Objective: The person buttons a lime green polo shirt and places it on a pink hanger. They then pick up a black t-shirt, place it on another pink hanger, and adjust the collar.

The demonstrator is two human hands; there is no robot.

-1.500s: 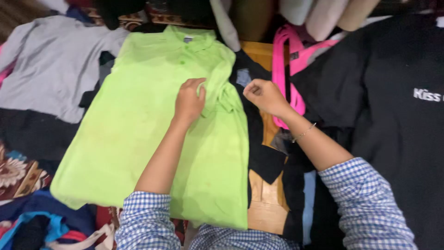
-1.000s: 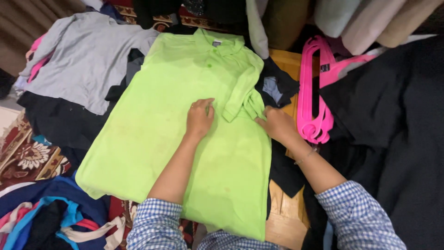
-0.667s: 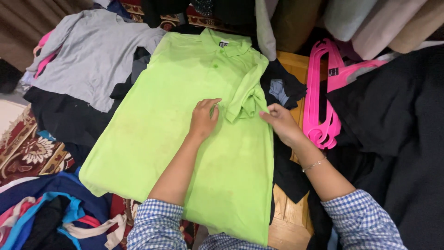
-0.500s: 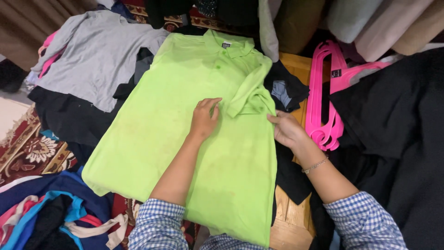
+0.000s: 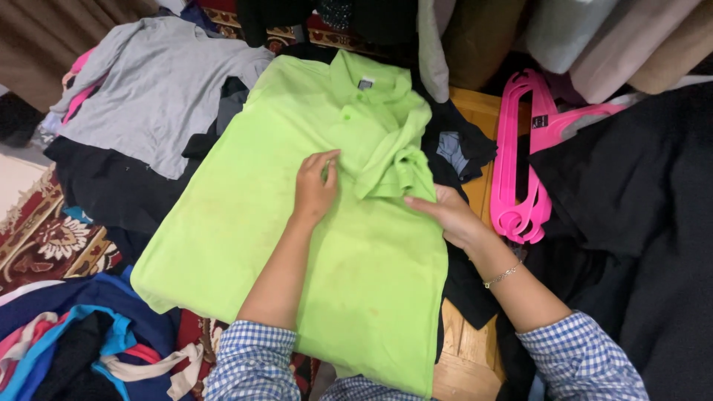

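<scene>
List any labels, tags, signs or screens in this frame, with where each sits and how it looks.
Neck label: inside the collar of the green shirt, small pale grey rectangle.
Hanger sticker: on the pink hangers right of the shirt, small black rectangle.
No signs, screens or packages.

My right hand's (image 5: pixel 445 215) fingertips vanish under the lime polo shirt's (image 5: pixel 245 223) folded sleeve; the shirt's hem runs off the bottom edge, its collar label is too small to read, and the pink hangers' (image 5: pixel 520 171) hooks stay hidden
</scene>
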